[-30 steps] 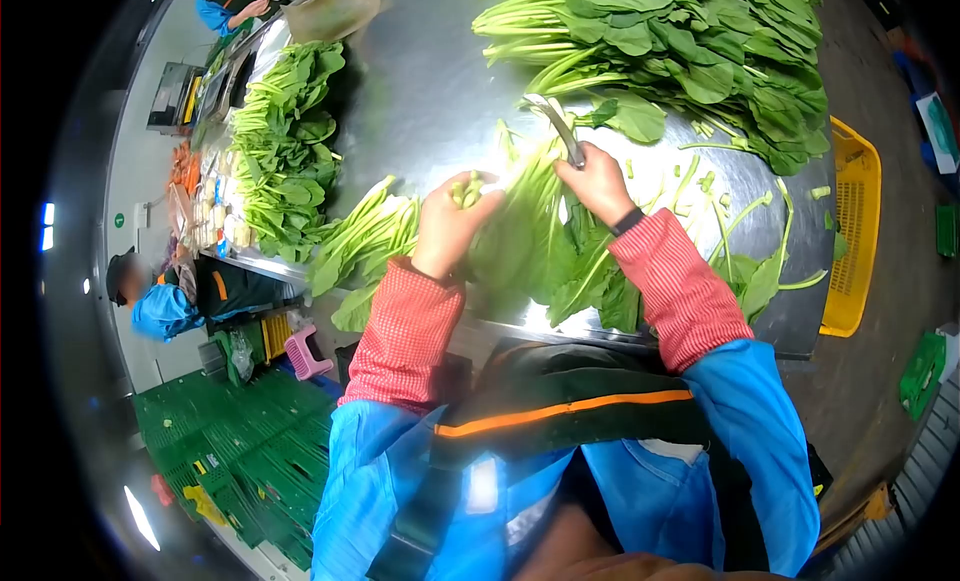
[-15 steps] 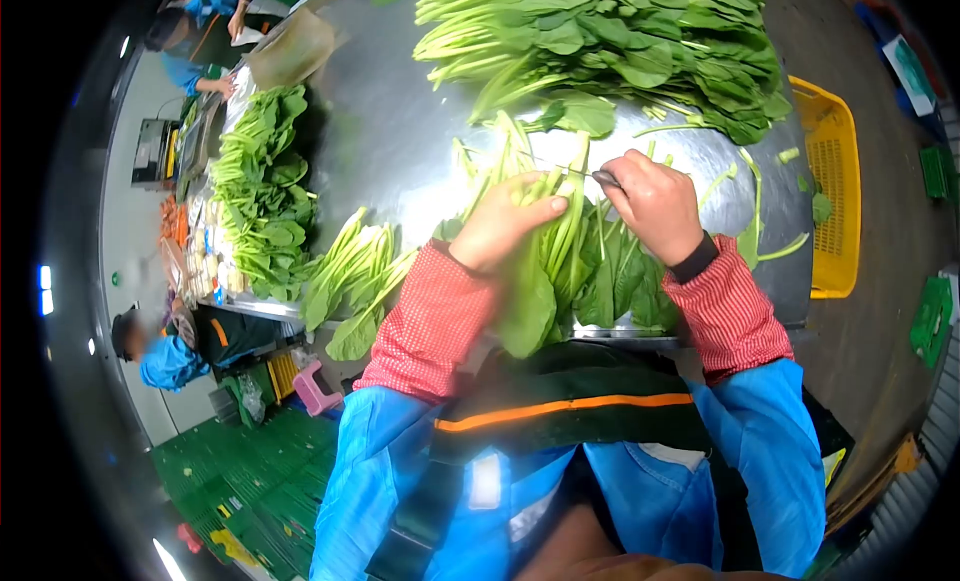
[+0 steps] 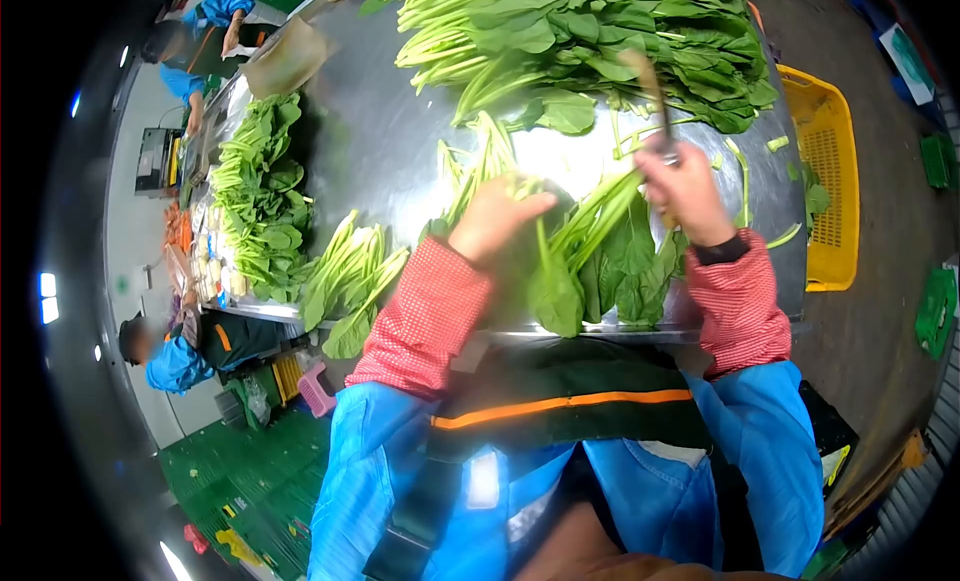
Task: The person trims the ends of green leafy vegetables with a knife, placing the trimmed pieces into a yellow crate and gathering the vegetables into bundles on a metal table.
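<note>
My left hand is curled at the stems of some leafy greens, with a bit of green showing by its thumb; the fingers are partly hidden and blurred. My right hand grips a knife, its blade pointing up and away from me, smeared by motion. Between my hands lies a bunch of leafy greens, its pale stems slanting up towards my right hand and its leaves towards me. Just beyond my left hand is another small bunch of stems.
A big pile of greens covers the far side of the metal table. Smaller heaps lie at the left. A yellow basket stands beyond the right edge, near cut scraps. Two people in blue work at the left.
The knife has swung up from the stems and now points away. The bunch's stems have tipped right, towards my right hand. My left hand has shifted slightly.
</note>
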`<state>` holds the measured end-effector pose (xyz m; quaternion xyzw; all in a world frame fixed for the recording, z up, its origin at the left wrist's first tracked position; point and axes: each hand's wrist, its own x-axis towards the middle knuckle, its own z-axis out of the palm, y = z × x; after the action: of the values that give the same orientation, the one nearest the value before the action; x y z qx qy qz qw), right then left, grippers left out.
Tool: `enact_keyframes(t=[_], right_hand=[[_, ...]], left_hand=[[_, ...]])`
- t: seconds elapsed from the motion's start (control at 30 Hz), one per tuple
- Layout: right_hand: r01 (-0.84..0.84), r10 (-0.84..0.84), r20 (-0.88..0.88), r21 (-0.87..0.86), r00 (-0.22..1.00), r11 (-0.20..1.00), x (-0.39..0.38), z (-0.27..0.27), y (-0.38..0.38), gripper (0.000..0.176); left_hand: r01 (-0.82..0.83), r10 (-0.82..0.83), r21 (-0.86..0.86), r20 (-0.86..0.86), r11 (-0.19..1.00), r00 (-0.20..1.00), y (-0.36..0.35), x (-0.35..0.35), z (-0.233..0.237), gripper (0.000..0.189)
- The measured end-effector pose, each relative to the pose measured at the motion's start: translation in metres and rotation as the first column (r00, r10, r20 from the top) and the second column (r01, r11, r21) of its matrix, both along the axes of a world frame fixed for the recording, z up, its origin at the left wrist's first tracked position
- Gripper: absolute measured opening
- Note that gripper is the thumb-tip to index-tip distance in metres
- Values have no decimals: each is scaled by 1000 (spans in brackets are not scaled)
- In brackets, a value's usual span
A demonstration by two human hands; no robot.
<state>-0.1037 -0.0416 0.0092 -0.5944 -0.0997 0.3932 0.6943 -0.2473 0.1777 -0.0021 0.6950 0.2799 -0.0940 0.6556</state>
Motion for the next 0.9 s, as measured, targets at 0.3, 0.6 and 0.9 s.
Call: enact_keyframes(t=[0.3, 0.6, 0.9], right_hand=[[-135, 238, 648, -205, 723, 969, -30, 26, 51, 21], [-119, 305, 547, -349, 780, 930, -34, -43, 94, 31], [67, 267, 684, -419, 679, 905, -56, -102, 179, 37]], left_hand=[[11, 1, -34, 350, 999, 937, -19, -15, 23, 68], [-123, 129, -46, 201, 991, 971, 76, -88, 117, 46], [338, 265, 940, -340, 57, 902, 182, -176, -2, 69]])
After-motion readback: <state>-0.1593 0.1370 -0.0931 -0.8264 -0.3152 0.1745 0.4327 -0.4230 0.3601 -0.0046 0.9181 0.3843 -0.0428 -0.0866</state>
